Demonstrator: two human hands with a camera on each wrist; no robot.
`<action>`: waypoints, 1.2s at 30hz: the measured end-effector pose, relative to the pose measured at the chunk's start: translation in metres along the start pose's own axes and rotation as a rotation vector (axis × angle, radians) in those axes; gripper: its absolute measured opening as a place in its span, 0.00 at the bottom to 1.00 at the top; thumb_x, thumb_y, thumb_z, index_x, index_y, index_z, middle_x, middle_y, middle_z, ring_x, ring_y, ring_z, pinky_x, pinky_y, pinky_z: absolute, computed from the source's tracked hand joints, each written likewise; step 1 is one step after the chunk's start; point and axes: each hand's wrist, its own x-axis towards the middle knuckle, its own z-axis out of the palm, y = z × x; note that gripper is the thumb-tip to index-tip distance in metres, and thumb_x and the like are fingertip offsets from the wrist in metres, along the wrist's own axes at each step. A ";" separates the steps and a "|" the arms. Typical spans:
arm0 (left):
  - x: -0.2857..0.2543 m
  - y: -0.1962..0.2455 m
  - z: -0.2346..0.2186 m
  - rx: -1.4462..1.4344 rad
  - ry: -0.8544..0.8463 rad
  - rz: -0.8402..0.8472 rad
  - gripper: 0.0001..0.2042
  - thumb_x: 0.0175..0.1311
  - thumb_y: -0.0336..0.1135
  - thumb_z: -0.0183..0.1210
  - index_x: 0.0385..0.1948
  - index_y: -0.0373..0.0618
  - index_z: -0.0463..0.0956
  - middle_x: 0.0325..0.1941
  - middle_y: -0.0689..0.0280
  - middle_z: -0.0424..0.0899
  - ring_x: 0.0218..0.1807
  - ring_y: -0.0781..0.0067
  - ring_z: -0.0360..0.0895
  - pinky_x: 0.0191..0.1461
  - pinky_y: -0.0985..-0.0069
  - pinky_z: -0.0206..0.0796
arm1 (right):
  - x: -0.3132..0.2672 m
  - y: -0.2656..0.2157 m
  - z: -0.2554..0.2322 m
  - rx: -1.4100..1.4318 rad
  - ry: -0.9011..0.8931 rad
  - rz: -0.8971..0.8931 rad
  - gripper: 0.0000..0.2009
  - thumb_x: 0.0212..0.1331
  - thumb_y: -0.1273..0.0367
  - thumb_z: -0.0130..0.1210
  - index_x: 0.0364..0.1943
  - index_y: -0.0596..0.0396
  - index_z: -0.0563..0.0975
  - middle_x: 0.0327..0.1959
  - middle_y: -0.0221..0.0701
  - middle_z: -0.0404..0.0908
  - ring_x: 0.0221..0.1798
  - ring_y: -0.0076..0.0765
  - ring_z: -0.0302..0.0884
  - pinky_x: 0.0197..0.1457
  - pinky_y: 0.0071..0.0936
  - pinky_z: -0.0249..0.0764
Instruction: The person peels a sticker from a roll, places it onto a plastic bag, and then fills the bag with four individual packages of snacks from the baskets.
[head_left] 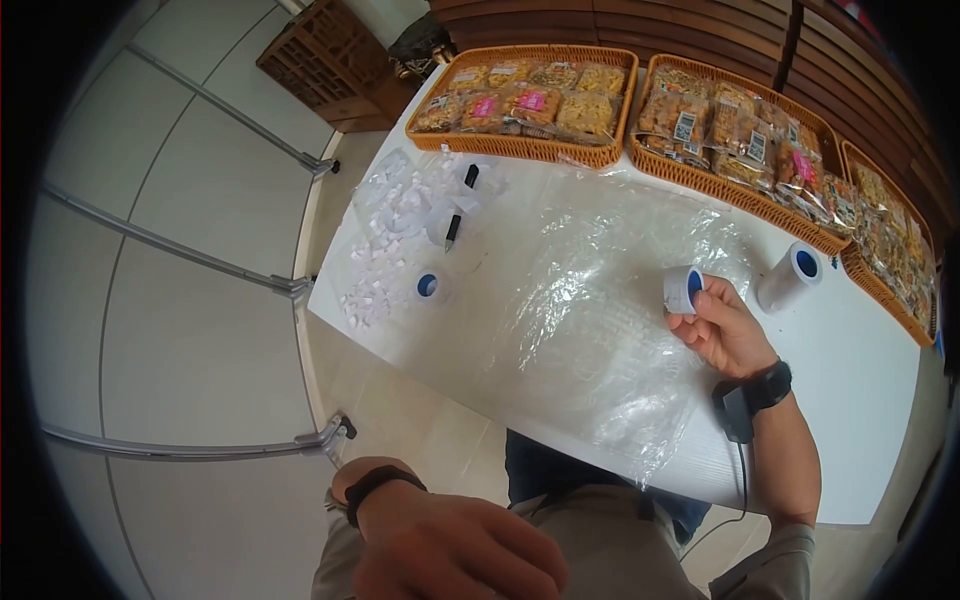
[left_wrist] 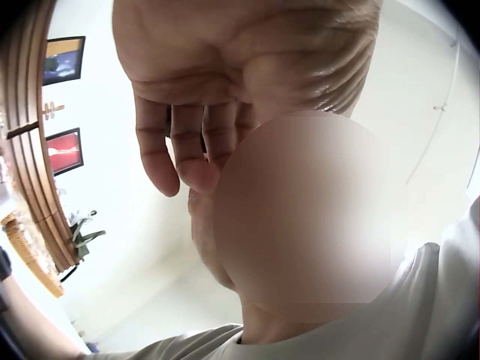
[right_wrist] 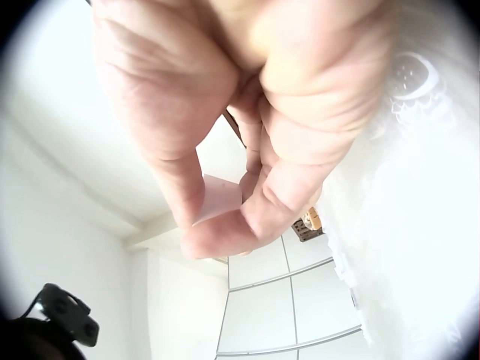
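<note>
The right hand (head_left: pixel 728 335) grips a white roll (head_left: pixel 676 291) with a blue core, thumb at the core and fingers beneath, above the clear plastic sheet (head_left: pixel 590 300). Seen from the right wrist, thumb and fingers of that hand (right_wrist: pixel 247 150) close around a pale white piece (right_wrist: pixel 221 196), mostly hidden. The left hand (head_left: pixel 465 548) is raised near the camera, away from the table, with nothing seen in it. In the left wrist view, the left hand (left_wrist: pixel 225 75) hangs its fingers loosely bent beside the person's blurred head.
A taller white roll (head_left: pixel 785 285) stands right of the right hand. On the left lie white paper scraps (head_left: pixel 400 205), two black pens (head_left: pixel 453 230) and a small blue-cored roll (head_left: pixel 427 286). Wicker baskets (head_left: pixel 520 151) of bagged snacks line the table's back edge.
</note>
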 end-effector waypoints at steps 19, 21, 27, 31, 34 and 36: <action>-0.011 0.032 -0.230 1.685 -0.347 -1.140 0.10 0.54 0.27 0.66 0.39 0.42 0.85 0.35 0.59 0.86 0.33 0.65 0.82 0.40 0.71 0.74 | 0.002 0.002 -0.001 -0.023 0.032 -0.026 0.16 0.66 0.65 0.62 0.50 0.63 0.78 0.35 0.38 0.85 0.29 0.21 0.79 0.26 0.12 0.73; -0.034 0.033 -0.262 1.677 -0.275 -1.213 0.11 0.53 0.28 0.67 0.40 0.41 0.85 0.35 0.59 0.87 0.33 0.65 0.82 0.40 0.70 0.74 | 0.003 0.001 -0.001 -0.033 0.033 -0.031 0.16 0.66 0.65 0.62 0.50 0.63 0.79 0.35 0.38 0.85 0.29 0.20 0.79 0.26 0.12 0.73; -0.061 0.016 -0.277 1.601 -0.195 -1.168 0.11 0.54 0.28 0.67 0.40 0.39 0.85 0.32 0.60 0.86 0.31 0.69 0.80 0.39 0.74 0.73 | 0.003 0.002 -0.002 -0.041 0.027 -0.023 0.16 0.66 0.66 0.61 0.50 0.64 0.78 0.35 0.38 0.85 0.29 0.20 0.79 0.26 0.11 0.73; -0.070 0.008 -0.285 1.609 -0.176 -1.204 0.10 0.55 0.28 0.67 0.38 0.37 0.84 0.29 0.63 0.86 0.29 0.72 0.79 0.39 0.75 0.73 | 0.003 0.002 -0.001 -0.039 0.033 -0.029 0.16 0.66 0.66 0.61 0.50 0.64 0.78 0.35 0.39 0.85 0.28 0.21 0.80 0.26 0.12 0.74; -0.070 0.009 -0.288 1.658 -0.173 -1.226 0.10 0.55 0.29 0.68 0.37 0.37 0.84 0.29 0.63 0.86 0.28 0.73 0.79 0.38 0.76 0.73 | 0.002 0.002 -0.001 -0.030 0.036 -0.033 0.16 0.66 0.66 0.61 0.51 0.64 0.78 0.35 0.39 0.85 0.28 0.21 0.80 0.26 0.12 0.74; -0.070 0.011 -0.291 1.613 -0.157 -1.238 0.09 0.55 0.29 0.67 0.37 0.38 0.84 0.29 0.64 0.87 0.28 0.73 0.79 0.38 0.76 0.73 | 0.002 0.002 -0.001 -0.024 0.042 -0.027 0.16 0.66 0.67 0.61 0.51 0.64 0.78 0.35 0.39 0.86 0.28 0.21 0.80 0.26 0.12 0.75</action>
